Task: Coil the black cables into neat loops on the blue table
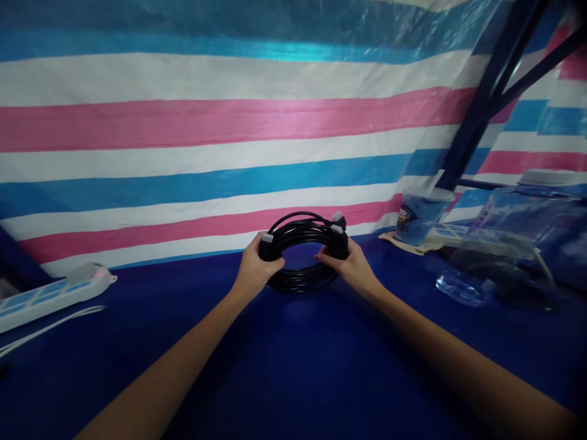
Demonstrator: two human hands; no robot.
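Observation:
A coil of black cable [302, 282] is held between my two hands over the dark blue tabletop [293, 366]. My left hand [257, 266] is closed round the left side of the coil, its thumb on the near face. On the opposite side my right hand [351, 263] grips the coil with the thumb bent inward. Light grey-tipped connectors show at the cable's ends: one connector [268, 238] beside my left fingers and two at the upper right, including this connector [337, 229]. The fingers behind the coil are mostly hidden.
A white power strip [55, 296] with a glowing red light lies at left, near a white cord [55, 330]. At right stand a cup with a straw [419, 217] and a large clear jug [527, 208]; a clear bottle [463, 287] lies nearby. A striped sheet [206, 128] hangs behind.

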